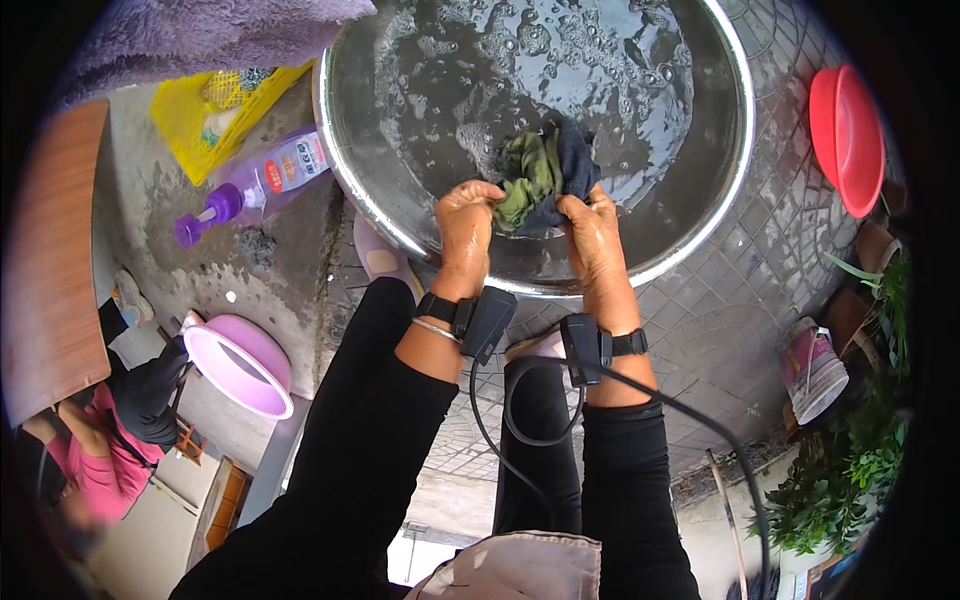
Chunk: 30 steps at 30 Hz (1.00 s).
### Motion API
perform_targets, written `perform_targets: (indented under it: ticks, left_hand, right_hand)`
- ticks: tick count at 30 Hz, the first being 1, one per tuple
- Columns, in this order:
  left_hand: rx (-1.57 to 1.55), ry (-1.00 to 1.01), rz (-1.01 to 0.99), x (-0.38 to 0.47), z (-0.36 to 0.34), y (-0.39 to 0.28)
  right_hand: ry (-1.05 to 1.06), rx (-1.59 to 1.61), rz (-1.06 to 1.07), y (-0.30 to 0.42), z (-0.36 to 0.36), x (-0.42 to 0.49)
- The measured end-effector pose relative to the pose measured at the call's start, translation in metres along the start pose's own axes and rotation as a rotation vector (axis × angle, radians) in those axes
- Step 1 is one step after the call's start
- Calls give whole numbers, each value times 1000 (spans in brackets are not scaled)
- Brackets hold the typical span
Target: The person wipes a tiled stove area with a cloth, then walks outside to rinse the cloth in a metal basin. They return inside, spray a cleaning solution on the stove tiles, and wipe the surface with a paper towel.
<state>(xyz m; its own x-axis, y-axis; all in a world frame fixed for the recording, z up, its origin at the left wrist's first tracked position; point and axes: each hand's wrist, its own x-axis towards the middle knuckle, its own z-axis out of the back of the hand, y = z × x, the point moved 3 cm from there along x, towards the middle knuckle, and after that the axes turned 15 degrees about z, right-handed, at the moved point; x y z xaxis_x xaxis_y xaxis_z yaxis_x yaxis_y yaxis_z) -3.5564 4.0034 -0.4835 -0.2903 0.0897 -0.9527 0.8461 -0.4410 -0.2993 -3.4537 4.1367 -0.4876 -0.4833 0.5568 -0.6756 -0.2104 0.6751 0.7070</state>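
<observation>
Both my hands are over the near part of a large round metal basin [739, 169] of soapy, dark-looking water. Between them is a bunched wet cloth [529, 176], green on one side and dark on the other. My left hand [466, 225] pinches its green edge between thumb and fingers. On the dark side, my right hand [596, 232] grips the cloth, with some fingers hidden behind it. A black device is strapped to each wrist, with cables running from them. Left of the basin lies a purple pump bottle [274, 176] bearing a printed label.
A yellow plastic basket [187, 142] and purple fluffy fabric [202, 45] are at upper left. A pink basin [281, 375] stands lower left, near a seated person in pink [112, 465]. Right are a red basin [859, 142], a bucket [814, 371] and plants [832, 472].
</observation>
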Motion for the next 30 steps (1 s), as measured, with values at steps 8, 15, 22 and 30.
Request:
perform_targets:
  ticks: [8,15,22,30]
  left_hand:
    - [-189,143,-126,10,-8,-13]
    - [-218,288,113,18,-28,5]
    - [-450,371,130,23,-26,12]
    - [-246,60,-2,6,-47,22]
  right_hand:
    - [61,-1104,195,-5,29,46]
    - [178,-752,190,-12,19,43]
    - [358,-614,381,11,-25,-26]
    - [31,-857,373,-9,-1,20]
